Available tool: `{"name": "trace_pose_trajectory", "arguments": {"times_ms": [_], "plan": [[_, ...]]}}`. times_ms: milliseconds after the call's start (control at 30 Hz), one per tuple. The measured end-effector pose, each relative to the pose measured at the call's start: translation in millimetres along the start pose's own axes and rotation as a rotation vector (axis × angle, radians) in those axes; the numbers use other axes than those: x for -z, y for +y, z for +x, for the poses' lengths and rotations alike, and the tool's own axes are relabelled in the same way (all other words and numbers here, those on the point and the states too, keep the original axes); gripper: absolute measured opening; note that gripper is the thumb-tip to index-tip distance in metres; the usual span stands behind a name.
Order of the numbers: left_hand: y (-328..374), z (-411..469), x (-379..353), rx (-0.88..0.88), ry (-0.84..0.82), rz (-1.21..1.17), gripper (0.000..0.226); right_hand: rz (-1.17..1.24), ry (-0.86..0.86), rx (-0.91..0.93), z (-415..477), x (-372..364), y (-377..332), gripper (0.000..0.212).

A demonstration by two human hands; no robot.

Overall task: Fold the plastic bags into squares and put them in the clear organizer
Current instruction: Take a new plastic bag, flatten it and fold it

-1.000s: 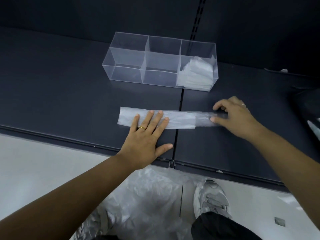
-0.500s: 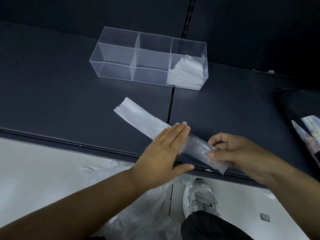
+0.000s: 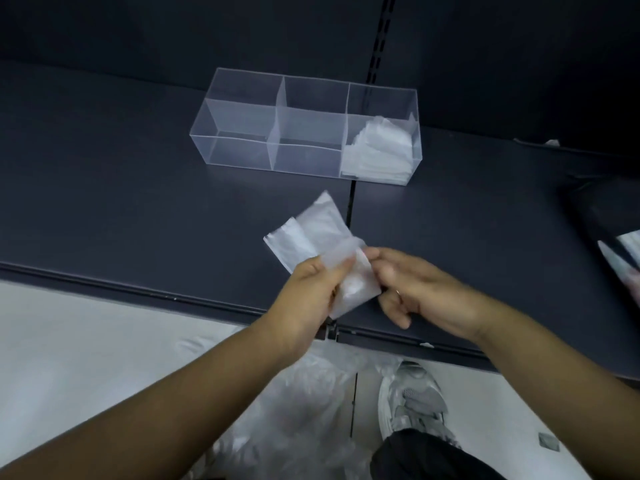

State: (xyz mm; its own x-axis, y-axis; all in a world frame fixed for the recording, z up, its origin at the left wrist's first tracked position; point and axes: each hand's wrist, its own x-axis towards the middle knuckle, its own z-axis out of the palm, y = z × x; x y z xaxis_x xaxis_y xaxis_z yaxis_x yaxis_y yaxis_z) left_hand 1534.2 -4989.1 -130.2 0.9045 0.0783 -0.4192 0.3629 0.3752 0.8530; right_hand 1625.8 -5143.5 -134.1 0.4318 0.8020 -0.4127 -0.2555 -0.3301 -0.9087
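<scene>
Fingertips of the left hand and right hand pinched the doubled-over plastic bag above the shelf edge, near the clear organizer, whose rightmost compartment held folded bags. 0.5 seconds earlier the bag was 1 long, unfolded strip under the left palm.

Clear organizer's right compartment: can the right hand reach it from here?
Probably yes. The clear organizer is open-topped, only shelf lies between it and the right hand, and the folded stack leaves room above. That hand and the left hand grip the half-folded bag, though.
</scene>
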Motion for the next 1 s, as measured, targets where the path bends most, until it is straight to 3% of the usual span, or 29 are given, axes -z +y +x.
{"name": "trace_pose_trajectory", "arguments": {"times_ms": [67,167,333,433,500,567,633,700,767,833,1000], "plan": [[-5,6,8,0.065,0.03,-0.097,0.032,-0.107,0.127,-0.042,6,-5,8,0.03],[-10,14,20,0.107,0.103,-0.132,0.029,-0.146,0.325,-0.148,9,-10,16,0.016],[-5,35,47,0.137,0.336,-0.105,0.027,-0.251,0.405,-0.158,7,-16,19,0.013],[2,42,55,0.118,0.489,-0.035,0.015,-0.252,0.405,-0.168,5,-16,19,0.012],[1,40,56,0.008,0.597,0.082,0.013,-0.229,0.402,-0.173,4,-15,19,0.012],[-3,26,54,-0.286,0.702,0.418,0.024,-0.221,0.392,-0.177,4,-14,18,0.012],[-9,8,43,-0.704,0.575,0.89,0.031,-0.22,0.373,-0.18,4,-14,17,0.013],[-28,-5,28,-0.91,0.201,1.259,0.041,-0.224,0.36,-0.177,5,-13,15,0.014],[-50,-14,18,-0.812,-0.026,1.508,0.066,-0.229,0.344,-0.175,4,-13,13,0.014],[-67,-20,21,-0.675,-0.029,1.596,0.079,-0.2,0.332,-0.191,2,-11,11,0.015],[-76,-29,32,-0.732,0.049,1.44,0.061,0.041,0.314,-0.26,-12,-7,8,0.014]]}}
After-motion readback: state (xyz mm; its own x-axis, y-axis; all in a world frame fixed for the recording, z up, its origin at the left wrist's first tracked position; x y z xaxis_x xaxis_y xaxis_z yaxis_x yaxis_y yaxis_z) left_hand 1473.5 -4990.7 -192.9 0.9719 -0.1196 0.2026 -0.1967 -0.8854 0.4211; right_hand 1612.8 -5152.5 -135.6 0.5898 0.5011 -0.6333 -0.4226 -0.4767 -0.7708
